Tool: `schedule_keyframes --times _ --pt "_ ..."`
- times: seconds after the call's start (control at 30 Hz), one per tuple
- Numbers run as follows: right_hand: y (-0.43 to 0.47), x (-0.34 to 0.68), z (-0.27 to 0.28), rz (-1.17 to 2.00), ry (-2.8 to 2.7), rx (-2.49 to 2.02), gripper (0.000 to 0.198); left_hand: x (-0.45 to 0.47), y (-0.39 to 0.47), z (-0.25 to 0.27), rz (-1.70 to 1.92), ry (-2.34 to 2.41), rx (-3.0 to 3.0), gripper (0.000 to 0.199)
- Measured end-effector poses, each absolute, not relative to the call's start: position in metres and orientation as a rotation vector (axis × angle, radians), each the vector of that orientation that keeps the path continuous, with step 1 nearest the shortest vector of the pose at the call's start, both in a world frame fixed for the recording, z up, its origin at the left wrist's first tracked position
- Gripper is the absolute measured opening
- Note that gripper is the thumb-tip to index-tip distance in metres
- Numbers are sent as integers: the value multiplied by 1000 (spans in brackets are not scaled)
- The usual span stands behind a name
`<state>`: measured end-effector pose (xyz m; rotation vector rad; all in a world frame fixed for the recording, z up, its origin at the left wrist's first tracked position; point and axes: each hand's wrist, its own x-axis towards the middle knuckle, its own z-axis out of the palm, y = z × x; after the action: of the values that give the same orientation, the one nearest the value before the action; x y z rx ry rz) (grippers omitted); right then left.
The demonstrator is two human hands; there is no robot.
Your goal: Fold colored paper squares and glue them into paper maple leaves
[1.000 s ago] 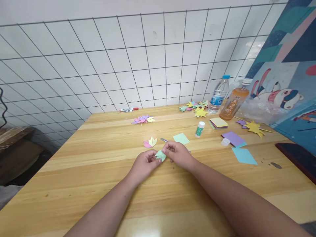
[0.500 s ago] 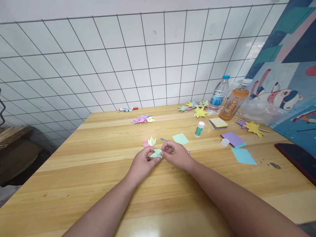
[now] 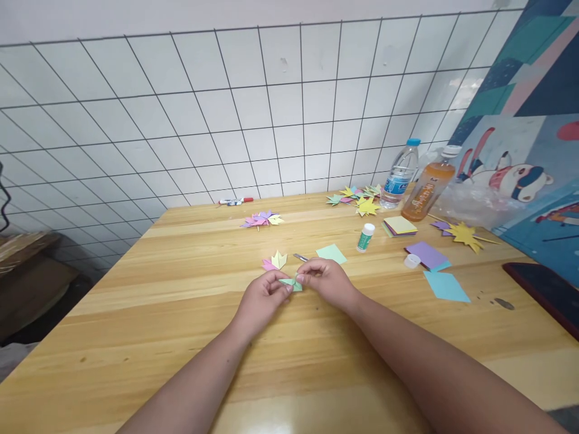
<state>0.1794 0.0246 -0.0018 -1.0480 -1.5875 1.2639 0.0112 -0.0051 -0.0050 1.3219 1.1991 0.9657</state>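
Observation:
A small folded piece of light green paper (image 3: pixel 296 286) is held between both hands, just above the table. My left hand (image 3: pixel 265 296) pinches its left side between thumb and fingers. With thumb and forefinger, my right hand (image 3: pixel 326 282) grips a raised flap at its upper right. Just beyond lie a folded yellow paper piece (image 3: pixel 279 260) and a pink one (image 3: pixel 268 264). A flat light green paper square (image 3: pixel 331 253) rests past my right hand, beside a thin metal-looking tool (image 3: pixel 300 257) that the hand partly hides.
A capped glue stick (image 3: pixel 366 237) stands right of centre. Behind it are a paper stack (image 3: pixel 400 226), a water bottle (image 3: pixel 400 175) and an orange drink bottle (image 3: pixel 427 187). Folded paper leaves (image 3: pixel 262 219) and markers (image 3: pixel 235 201) lie toward the tiled wall. A blue sheet (image 3: pixel 447 286) lies right.
The green paper has turned in my fingers, and one flap now stands up in my right hand's pinch. Both hands stay in nearly the same place.

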Motion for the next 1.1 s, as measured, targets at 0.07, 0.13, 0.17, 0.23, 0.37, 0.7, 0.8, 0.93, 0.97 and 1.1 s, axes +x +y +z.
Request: schedule_keyframes --times 0.07,0.13,0.17,0.23,0.37,0.7,0.8,0.93,0.97,1.1 --pt "25 179 -2 1251 -1609 -1066 15 11 -5 -4 935 1203 1235 35" --pt "24 179 -3 1203 -1634 -1113 16 11 -6 -2 918 1193 1208 38" --pt "24 179 -3 1174 -1643 -1146 16 11 -7 -1 915 1180 1211 39" --pt "22 178 -3 1116 -1653 -1204 16 11 -7 2 909 1156 1227 39" --pt "21 177 -5 1139 -1640 -1226 16 12 -8 4 919 1166 1230 36" --pt "22 175 -5 1189 -1614 -1113 17 16 -6 -5 932 1217 1271 33" --pt "21 175 -4 1197 -1614 -1132 19 17 -6 -5 931 1212 1276 32" --pt "21 176 -4 1183 -1632 -1130 19 17 -6 -5 942 1201 1312 29" --pt "22 176 -5 1175 -1636 -1134 18 16 -6 -5 943 1200 1322 28" --pt "22 176 -7 1230 -1616 -1157 16 15 -6 -7 947 1222 1362 25"
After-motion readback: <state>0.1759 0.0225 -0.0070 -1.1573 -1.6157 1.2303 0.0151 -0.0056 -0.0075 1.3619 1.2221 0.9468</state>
